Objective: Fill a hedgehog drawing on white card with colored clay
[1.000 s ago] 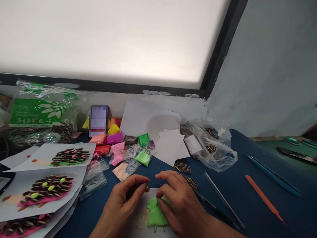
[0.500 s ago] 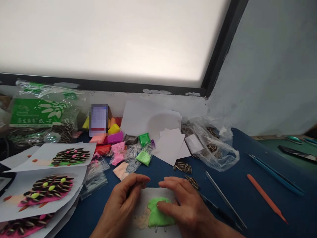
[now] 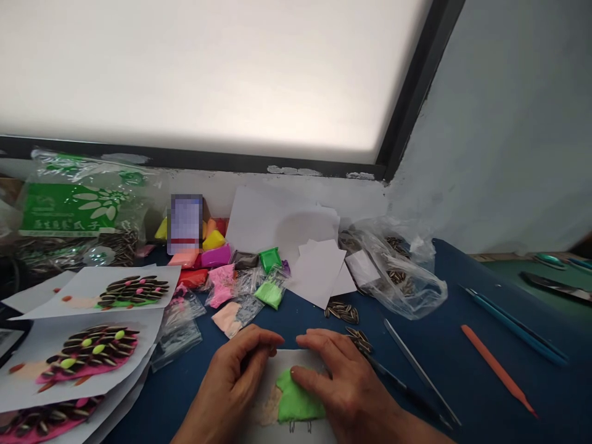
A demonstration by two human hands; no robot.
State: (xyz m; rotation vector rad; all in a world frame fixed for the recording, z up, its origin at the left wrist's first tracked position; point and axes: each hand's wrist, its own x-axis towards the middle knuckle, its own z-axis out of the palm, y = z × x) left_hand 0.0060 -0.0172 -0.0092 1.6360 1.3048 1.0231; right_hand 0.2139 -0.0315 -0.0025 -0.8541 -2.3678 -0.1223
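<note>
A white sheet of paper (image 3: 296, 434) lies in front of me. On it is a flattened patch of bright green modelling clay (image 3: 298, 401), joined at its left by a thin beige clay patch (image 3: 267, 407). Small pencilled feet show below the green. My left hand (image 3: 243, 370) is closed at the sheet's upper left, fingers bent and thumb tip by the corner; its lower fingers are hidden. My right hand (image 3: 340, 376) rests over the right side, fingers stretched forward, its thumb on the upper part of the green clay. It covers the clay's right edge.
Finished hedgehog pictures (image 3: 87, 357) with seed spines are stacked at the left. Coloured clay packets (image 3: 222, 283) and a phone (image 3: 185, 225) stand behind. Sunflower seeds (image 3: 342, 311), a bag of seeds (image 3: 398, 271), a silver tool (image 3: 420, 370), an orange tool (image 3: 499, 370) and blue tweezers (image 3: 518, 327) lie right.
My right thumb has slid slightly up and left across the green clay. My left hand has shifted a little to the right; the sheet is nearly still.
</note>
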